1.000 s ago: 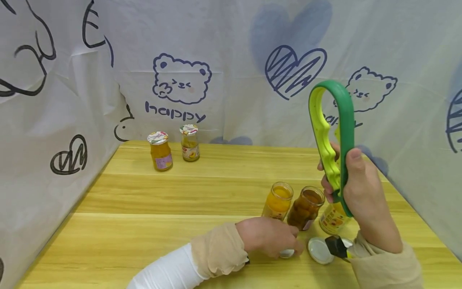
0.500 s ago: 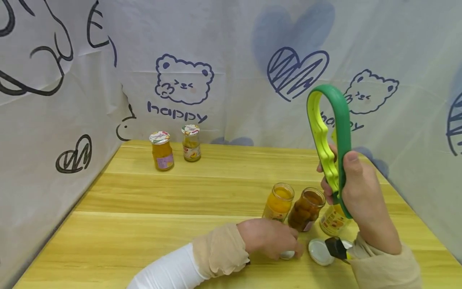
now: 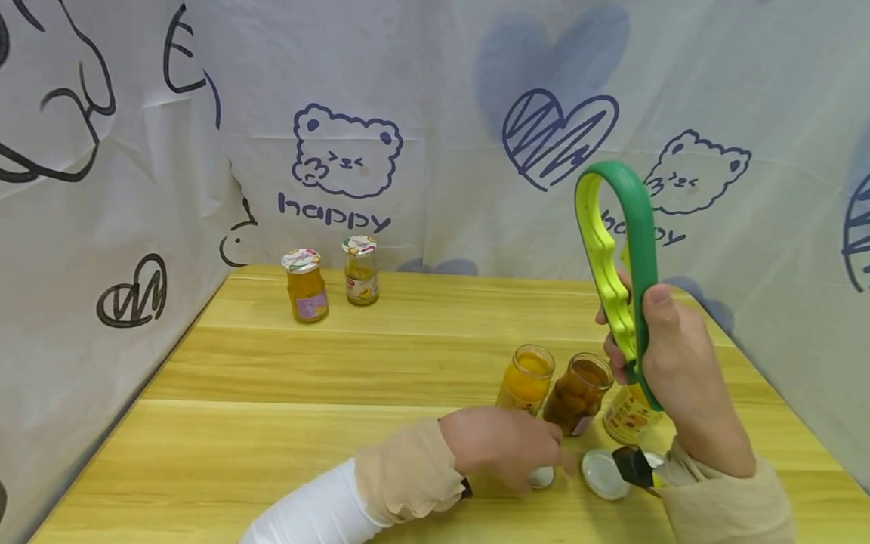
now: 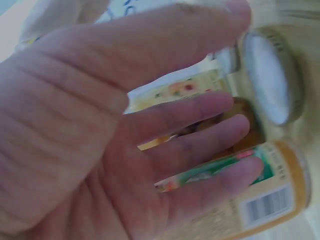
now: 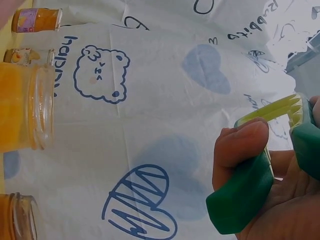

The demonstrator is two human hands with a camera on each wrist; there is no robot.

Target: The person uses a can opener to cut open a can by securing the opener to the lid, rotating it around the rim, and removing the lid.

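My left hand (image 3: 503, 446) hovers low over the front of the table, blurred in the head view. In the left wrist view its fingers are straight and apart, with nothing between them. Just past its fingertips a white-lined jar lid (image 3: 541, 477) lies on the table. My right hand (image 3: 686, 363) grips a green and lime jar opener (image 3: 642, 227), held upright above the jars. Behind my left hand stand an open jar of orange contents (image 3: 526, 378) and an open jar of brown contents (image 3: 578, 393). A yellow-labelled jar (image 3: 628, 415) is partly hidden beneath the opener.
Another upturned lid (image 3: 605, 474) lies to the right, with a further lid partly covered by a black strap end (image 3: 633, 465) at the right wrist. Two lidded jars, one orange (image 3: 306, 291) and one partly filled (image 3: 361, 276), stand at the back left. Cloth walls enclose the table.
The left hand has shifted slightly left and its fingers have loosened away from the lid. The right hand with the jar opener has barely moved.
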